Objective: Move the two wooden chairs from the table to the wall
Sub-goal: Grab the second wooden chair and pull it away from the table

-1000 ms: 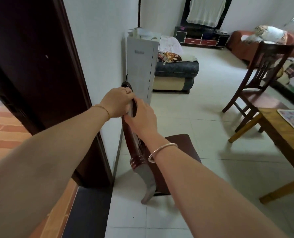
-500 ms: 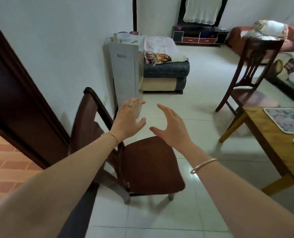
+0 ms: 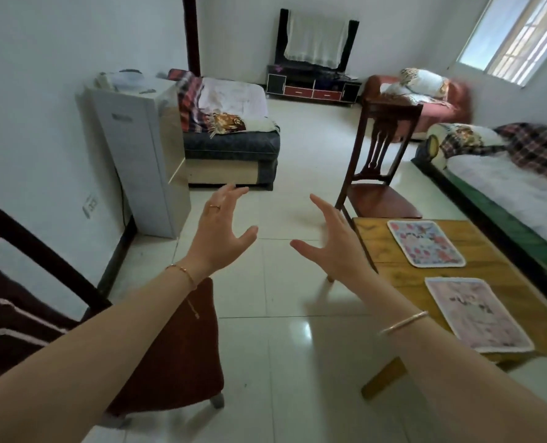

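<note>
- While both hands hang empty over the floor tiles, two wooden chairs are in view.
- One chair (image 3: pixel 170 346) stands at the lower left, its back toward the white wall (image 3: pixel 42 91) and its brown seat facing into the room; the left forearm crosses in front of it without touching the seat.
- A second chair (image 3: pixel 381 174) stands at the far end of the worktop (image 3: pixel 393 273), its seat just beside the worktop's edge and its slatted back upright, well apart from the wall.
- Two patterned mats lie on the worktop, one behind the other: the far mat (image 3: pixel 425 243) and the near mat (image 3: pixel 476 314).
- Left hand (image 3: pixel 221 231): raised, palm turned inward, fingers spread and slightly curled, its grip open and holding nothing; a ring on one finger, a thin bracelet at the wrist.
- Right hand (image 3: pixel 329 244): raised at about the same height, palm facing the left hand, fingers splayed, its grip open and empty; a bangle on the forearm.
- A clear gap lies between the two hands, which touch no object.
</note>
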